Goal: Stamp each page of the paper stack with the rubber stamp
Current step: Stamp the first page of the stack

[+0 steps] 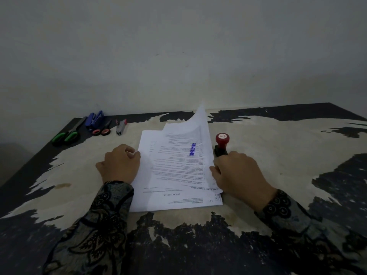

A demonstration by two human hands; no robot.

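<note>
One paper stack is being kept at the middle of the worktop, its lifted top sheet being pinched by the right hand. The stack's left edge is being touched by the left hand, fingers curled. One rubber stamp is being left upright just right of the stack. Two scissors are lying far left.

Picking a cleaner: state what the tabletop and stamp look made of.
Tabletop: likely board under a thin dark coating, peeled in ragged patches to a matte pale layer. Rubber stamp: seemingly plastic, with a smooth red knob above a black base.
</note>
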